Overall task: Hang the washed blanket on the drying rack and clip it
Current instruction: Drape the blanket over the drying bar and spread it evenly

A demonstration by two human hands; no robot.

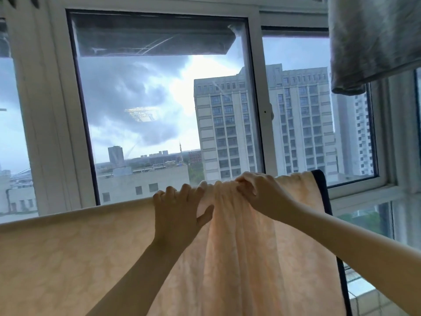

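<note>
A peach-coloured blanket [68,254] with a dark trim down its right edge hangs over a rail that it hides, its top fold running from the lower left up to the right. The cloth is bunched into folds in the middle. My left hand [176,213] grips the top fold, fingers curled over the far side and thumb on the near side. Just to its right, my right hand [257,190] pinches the bunched cloth at the fold. No clip is in sight.
A large white-framed window [256,99] stands right behind the blanket, with tall buildings and cloudy sky outside. A grey cloth [373,42] hangs down from above at the upper right. A lower window pane and a ledge show at the right.
</note>
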